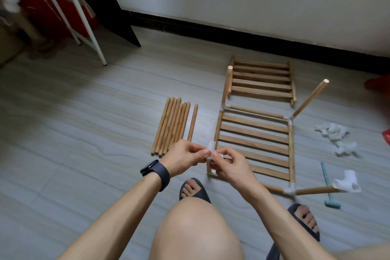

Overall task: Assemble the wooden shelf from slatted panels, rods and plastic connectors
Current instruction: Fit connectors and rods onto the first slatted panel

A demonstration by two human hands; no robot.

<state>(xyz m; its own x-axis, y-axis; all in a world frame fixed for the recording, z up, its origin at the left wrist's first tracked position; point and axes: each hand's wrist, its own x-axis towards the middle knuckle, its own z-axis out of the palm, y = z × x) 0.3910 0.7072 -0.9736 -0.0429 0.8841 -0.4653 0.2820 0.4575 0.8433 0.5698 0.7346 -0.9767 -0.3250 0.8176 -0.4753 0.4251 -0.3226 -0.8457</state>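
Two hands pinch one white connector at the frame's near-left corner.
The left hand point(185, 154) and right hand point(230, 167) both grip the plastic connector point(211, 149) with curled fingertips. From it, a teal mallet point(329, 188) lies at 3 o'clock and the rod-framed slatted panel point(253, 143) at 2 o'clock. Loose rods point(172, 125) lie at 11 o'clock, spare connectors point(335, 139) at 2 o'clock, and a second panel point(261, 80) farthest off at 1 o'clock.

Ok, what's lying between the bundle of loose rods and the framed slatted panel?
A single rod, lying apart from the bundle, then bare floor up to the framed panel, as the head view shows.
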